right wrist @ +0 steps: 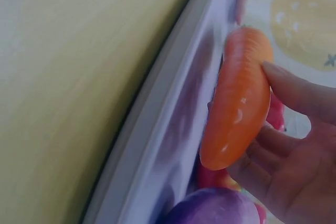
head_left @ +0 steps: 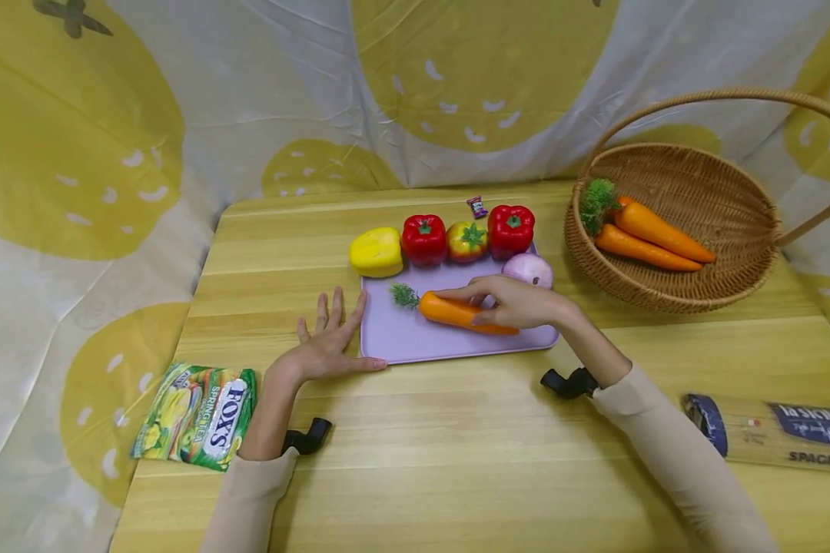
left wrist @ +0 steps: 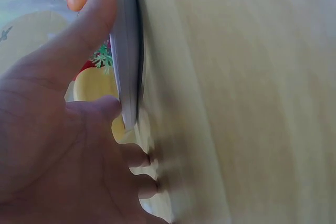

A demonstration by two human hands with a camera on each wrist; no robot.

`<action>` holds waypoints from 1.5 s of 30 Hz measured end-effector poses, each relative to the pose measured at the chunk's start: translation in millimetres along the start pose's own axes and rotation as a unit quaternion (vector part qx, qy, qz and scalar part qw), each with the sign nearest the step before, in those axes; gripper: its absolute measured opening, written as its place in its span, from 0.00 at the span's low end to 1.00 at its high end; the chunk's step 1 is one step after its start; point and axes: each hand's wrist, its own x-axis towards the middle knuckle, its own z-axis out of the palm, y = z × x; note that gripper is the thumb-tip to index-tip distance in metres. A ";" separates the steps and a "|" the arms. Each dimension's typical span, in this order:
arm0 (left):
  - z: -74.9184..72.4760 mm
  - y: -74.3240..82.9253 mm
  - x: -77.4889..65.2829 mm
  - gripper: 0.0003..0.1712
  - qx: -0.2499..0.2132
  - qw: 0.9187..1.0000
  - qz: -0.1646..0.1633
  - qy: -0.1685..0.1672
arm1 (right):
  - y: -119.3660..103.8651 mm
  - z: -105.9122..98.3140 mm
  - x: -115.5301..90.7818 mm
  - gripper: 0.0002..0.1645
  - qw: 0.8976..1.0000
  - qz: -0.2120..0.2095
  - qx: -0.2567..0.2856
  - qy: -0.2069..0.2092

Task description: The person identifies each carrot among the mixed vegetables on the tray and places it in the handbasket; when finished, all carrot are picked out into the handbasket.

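An orange carrot (head_left: 439,309) with a green leafy top lies at a slant over the lilac tray (head_left: 415,347). My right hand (head_left: 519,299) grips it from above, thumb and fingers on either side of its body, as the right wrist view also shows. My left hand (head_left: 323,347) has its fingers spread at the tray's front left corner, the thumb (left wrist: 97,11) along the rim. Along the back of the tray sit a yellow bell pepper (head_left: 376,253), a red bell pepper (head_left: 425,240), a red-yellow tomato (head_left: 467,241) and another red pepper (head_left: 511,230). A purple onion (head_left: 528,269) is behind the right hand.
At the back right stands a wicker basket (head_left: 671,297) with a tall handle and carrots (head_left: 664,230) inside. A green Fox's candy bag (head_left: 197,415) lies left, a spaghetti pack (head_left: 754,438) right. One small wrapped candy (head_left: 477,206) sits behind the tray.
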 end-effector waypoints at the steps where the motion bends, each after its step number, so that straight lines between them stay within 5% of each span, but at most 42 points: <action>1: -0.1 0.1 -0.6 0.74 -0.001 1.000 0.001 0.001 | -0.2 -0.5 -1.8 0.35 1.000 0.002 0.003 0.002; 15: 7.7 -15.9 11.5 0.77 0.024 1.000 -0.003 0.011 | 2.9 -8.1 -24.8 0.34 0.999 -0.001 0.038 0.017; 26: 6.8 -7.5 10.7 0.75 0.015 1.000 0.003 0.006 | 2.5 -33.1 -67.9 0.32 0.997 0.038 0.050 0.047; 32: 3.6 -8.3 3.8 0.74 0.011 1.000 0.003 0.008 | -4.3 -49.9 -88.3 0.31 0.995 0.060 0.028 0.079; 45: 5.5 -11.1 5.4 0.73 0.013 1.000 0.011 0.010 | -10.0 -104.6 -146.5 0.34 0.982 0.016 -0.084 0.168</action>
